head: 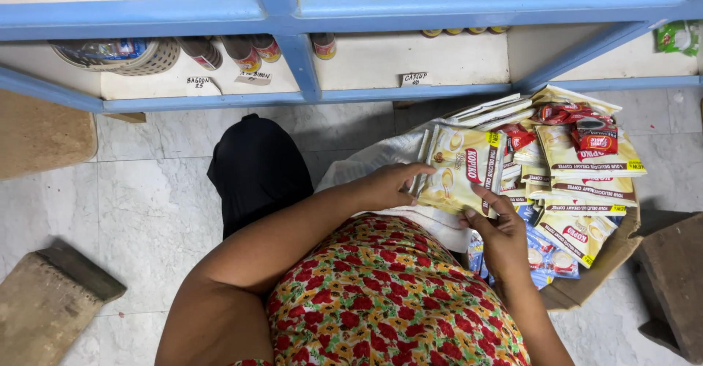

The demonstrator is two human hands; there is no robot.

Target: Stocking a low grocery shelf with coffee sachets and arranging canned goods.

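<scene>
My left hand [386, 185] and my right hand [500, 233] both hold a strip of cream-yellow coffee sachets [460, 168] over a cardboard box [608, 260]. The left fingers pinch the strip's left edge. The right fingers grip its lower right corner. The box holds several more strips of cream, red and blue sachets [578, 164], piled flat and overlapping. A white plastic sheet [381, 157] lies under the pile's left side.
A blue-framed shelf [300, 58] stands ahead with cans [242, 51], a wicker basket [117, 54] and paper price tags. A black bag [256, 168] sits on the tiled floor. Wooden blocks lie at lower left [51, 293] and right [674, 285].
</scene>
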